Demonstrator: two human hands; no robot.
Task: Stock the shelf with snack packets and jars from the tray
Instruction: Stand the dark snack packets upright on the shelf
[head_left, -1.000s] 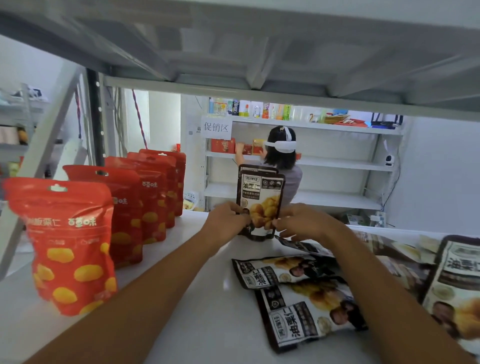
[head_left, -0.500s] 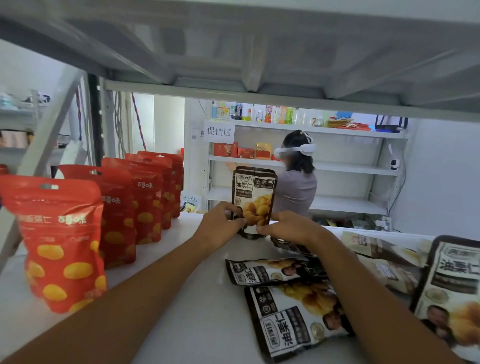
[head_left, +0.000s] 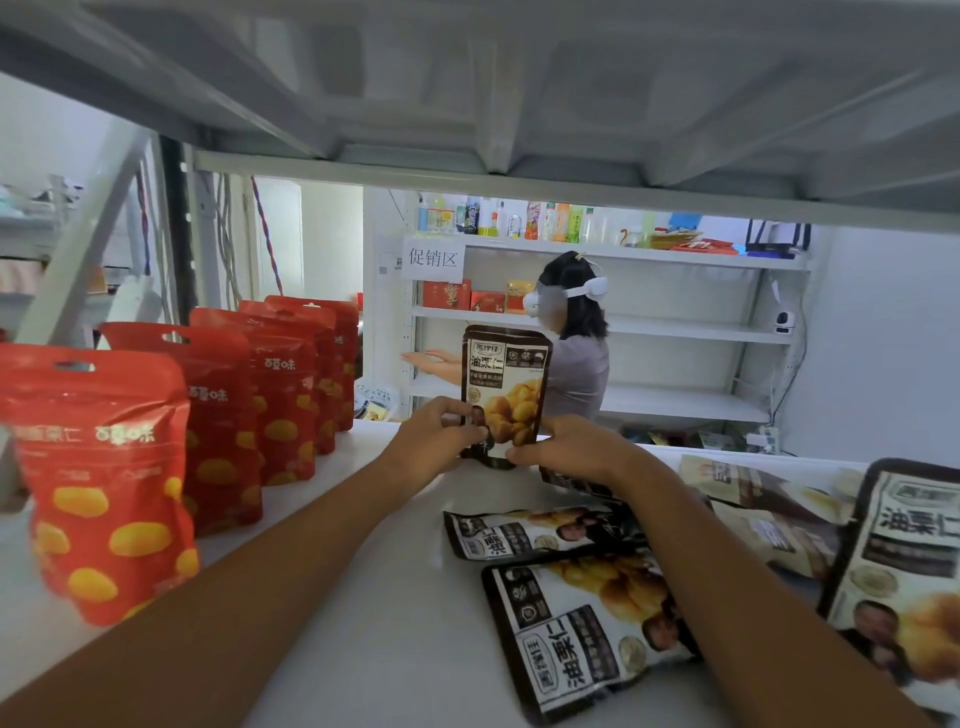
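1. Fingers (head_left: 467, 430) of the left hand (head_left: 434, 439) are curling round the lower left edge of the upright packet (head_left: 506, 379), with the thumb lying on its front. Fingertips (head_left: 519, 456) of the right hand (head_left: 569, 447) are pinching its lower right corner.
2. Far to the left of the upright packet, red packets (head_left: 104, 483) printed with yellow blobs are standing in a row on the white shelf board (head_left: 374, 623). The row is running from the near edge back towards the upright packet, each one partly covering the next.
3. The upright packet, dark with a pale label and yellow nuts printed on it, is standing towards the back of the board. It is facing the camera, and its bottom edge appears to be resting on the board.
4. Just right of the upright packet and nearer the camera, two flat dark packets (head_left: 530, 532) are lying on the board, touching each other. The right forearm is crossing over them.
5. Further right of the upright packet, beige packets (head_left: 753, 499) are lying in a loose pile.
6. Farthest right, a large dark packet (head_left: 904, 571) is standing near the camera, cut off by the frame edge.
7. Well behind the upright packet, a person (head_left: 582, 364) wearing a white headset is reaching towards a white rack (head_left: 675, 332).
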